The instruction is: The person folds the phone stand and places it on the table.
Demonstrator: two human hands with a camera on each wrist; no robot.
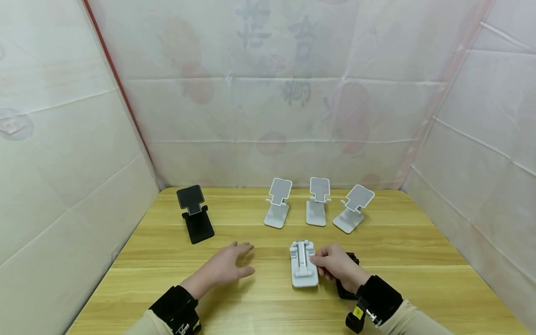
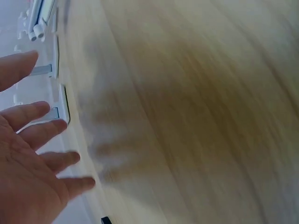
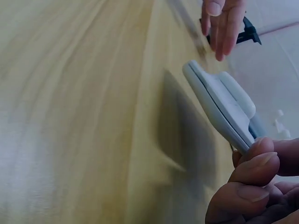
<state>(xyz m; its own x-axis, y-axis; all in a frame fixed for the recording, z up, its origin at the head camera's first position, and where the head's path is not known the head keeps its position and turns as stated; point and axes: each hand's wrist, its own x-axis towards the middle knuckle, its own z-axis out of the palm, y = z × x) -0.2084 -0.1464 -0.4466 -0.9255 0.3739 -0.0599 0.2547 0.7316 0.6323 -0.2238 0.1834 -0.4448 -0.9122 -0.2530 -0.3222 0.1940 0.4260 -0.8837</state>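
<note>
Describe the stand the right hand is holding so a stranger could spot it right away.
On the wooden table, look at the near edge, in front of the row of three white stands. The folded white stand lies flat there, pinched by the right hand. It is the only white one not opened upright.

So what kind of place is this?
Probably a small recording booth: a wooden table boxed in by white sheet walls, with phone stands lined up. The right hand pinches a folded stand.
</note>
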